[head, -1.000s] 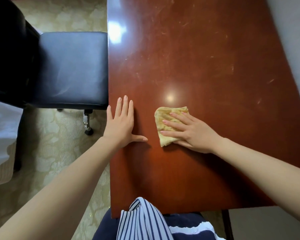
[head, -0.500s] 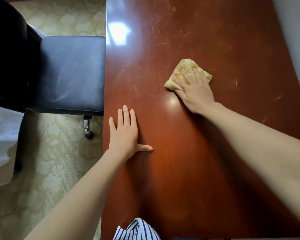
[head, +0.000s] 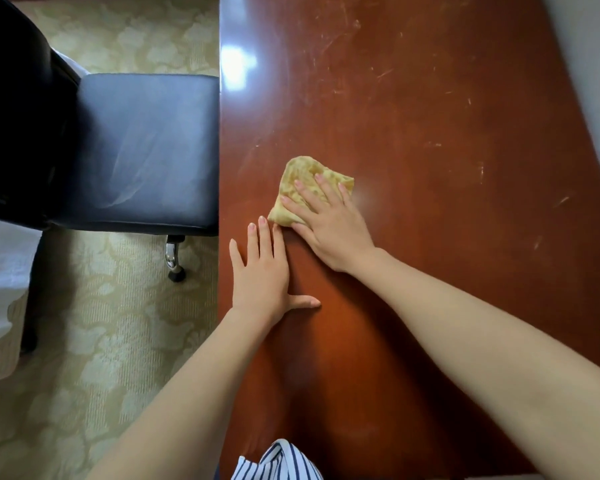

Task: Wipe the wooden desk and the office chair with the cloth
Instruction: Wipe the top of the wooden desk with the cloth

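While my right hand (head: 329, 230) presses the cloth (head: 302, 178) onto the tabletop (head: 430, 133) with straight fingers, just beside my left hand (head: 260, 271), which rests flat, spread and empty, I fear a stroke toward me would bunch the cloth against it and skip that strip.

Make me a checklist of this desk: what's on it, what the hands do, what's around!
Surface: wooden desk, glossy, many light scratches.
Job's things: yellow cloth on the desk; black office chair beside the desk's left edge.
Clutter: nothing seen.
Grips: left hand flat on the desk; right hand presses the cloth with straight fingers.
Cables: nothing seen.
Surroundings: patterned carpet, white fabric at left, striped clothing below.
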{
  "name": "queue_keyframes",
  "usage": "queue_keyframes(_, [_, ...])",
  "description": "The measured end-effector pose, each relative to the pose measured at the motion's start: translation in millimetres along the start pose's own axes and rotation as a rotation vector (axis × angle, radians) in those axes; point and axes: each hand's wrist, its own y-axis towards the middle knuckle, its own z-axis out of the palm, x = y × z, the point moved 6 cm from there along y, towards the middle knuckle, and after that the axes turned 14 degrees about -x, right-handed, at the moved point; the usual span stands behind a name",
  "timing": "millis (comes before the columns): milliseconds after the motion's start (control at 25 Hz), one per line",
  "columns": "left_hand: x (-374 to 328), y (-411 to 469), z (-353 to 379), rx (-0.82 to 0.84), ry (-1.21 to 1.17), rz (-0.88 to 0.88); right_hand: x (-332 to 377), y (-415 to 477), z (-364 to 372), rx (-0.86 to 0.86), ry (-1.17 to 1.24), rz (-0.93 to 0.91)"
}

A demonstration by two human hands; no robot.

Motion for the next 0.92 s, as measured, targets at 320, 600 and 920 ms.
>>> queue_keyframes(320, [-6.9,6.4,-11.3,0.127,-0.070,-0.025,-17.9,-117.0,-12.2,0.017,-0.051,0.282])
queue_keyframes(600, [-63.6,-8.7,-18.8,0.061,-0.115,0.174,-62.3,-204.9,-22.5,-0.021,-0.061,0.633])
queue_keyframes(920, [-134.9,12.4,-21.7,0.055,-0.084,0.194,-187.1,-252.0,-43.8,-0.092,-0.070,0.974])
